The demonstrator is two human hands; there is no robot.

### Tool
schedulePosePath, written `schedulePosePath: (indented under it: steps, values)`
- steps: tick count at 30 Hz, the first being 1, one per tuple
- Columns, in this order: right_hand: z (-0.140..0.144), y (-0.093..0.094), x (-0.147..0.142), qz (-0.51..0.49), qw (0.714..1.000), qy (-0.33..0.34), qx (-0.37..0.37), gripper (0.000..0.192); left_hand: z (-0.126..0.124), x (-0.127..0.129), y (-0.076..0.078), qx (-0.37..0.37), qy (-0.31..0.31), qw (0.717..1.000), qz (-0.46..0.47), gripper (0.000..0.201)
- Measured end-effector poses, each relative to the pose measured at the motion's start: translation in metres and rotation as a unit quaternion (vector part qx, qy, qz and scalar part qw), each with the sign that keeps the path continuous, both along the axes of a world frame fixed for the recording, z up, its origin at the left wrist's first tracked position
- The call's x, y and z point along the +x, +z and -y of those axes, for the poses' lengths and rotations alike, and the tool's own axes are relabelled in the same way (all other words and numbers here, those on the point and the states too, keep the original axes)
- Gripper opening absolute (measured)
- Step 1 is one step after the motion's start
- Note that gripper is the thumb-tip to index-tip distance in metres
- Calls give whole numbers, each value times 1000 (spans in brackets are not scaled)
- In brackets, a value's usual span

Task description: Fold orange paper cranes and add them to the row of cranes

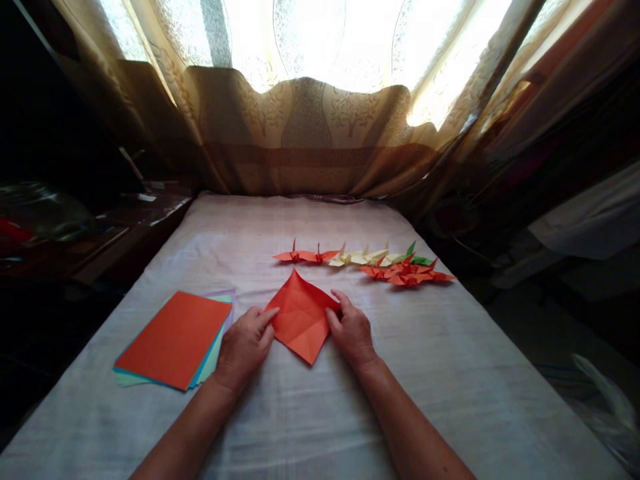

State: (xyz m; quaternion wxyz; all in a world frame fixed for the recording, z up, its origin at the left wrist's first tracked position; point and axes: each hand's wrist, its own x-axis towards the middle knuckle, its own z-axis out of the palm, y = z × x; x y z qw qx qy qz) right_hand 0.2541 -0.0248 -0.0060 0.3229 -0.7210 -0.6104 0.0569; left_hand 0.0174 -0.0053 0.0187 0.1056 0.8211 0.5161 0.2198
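A square sheet of red-orange origami paper [301, 317] with crease lines lies turned as a diamond, one corner pointing away from me. My left hand [249, 343] pinches its left corner, thumb and index finger at the edge. At the right corner, my right hand [351, 328] grips the paper between thumb and fingers, and that side is lifted a little. Beyond the sheet stands a row of folded paper cranes: orange cranes [295, 255], cream cranes [367, 257], a green crane [414, 256] and a cluster of red-orange cranes [407, 272].
A stack of coloured paper [175, 340], orange on top, lies left of my hands. The bed-like surface [310, 433] has a pale checked cloth. Curtains [310, 127] hang across a bright window behind. A glass jar [45, 210] stands on a dark table at left.
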Motion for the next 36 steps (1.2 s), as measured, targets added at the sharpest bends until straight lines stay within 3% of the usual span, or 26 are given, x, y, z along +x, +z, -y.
schedulePosePath:
  steps: [7,12,16,18,21,25,30,36]
  values:
    - [-14,6,-1,-29,999,-17,-32,56,13,-4,10,-66,-17,996,-57,28]
    - [-26,15,-4,19,997,-1,-78,54,20,-11,16,-7,-41,995,-90,22]
    - [-30,17,-5,93,995,-1,-43,51,14,-26,11,2,-130,986,-104,34]
    - [-28,19,-5,134,991,-1,-17,37,10,-33,8,-20,-164,981,-103,38]
    - [-19,24,-7,186,981,56,-16,12,6,-37,3,-31,-173,979,-100,43]
    - [4,26,-13,220,962,161,-29,14,12,-31,-4,4,-155,985,-75,44]
    - [34,22,-14,188,965,182,-6,12,26,-18,-11,43,-140,988,-55,32]
    - [56,18,-14,166,967,186,40,34,36,-9,-6,34,-148,987,-56,45]
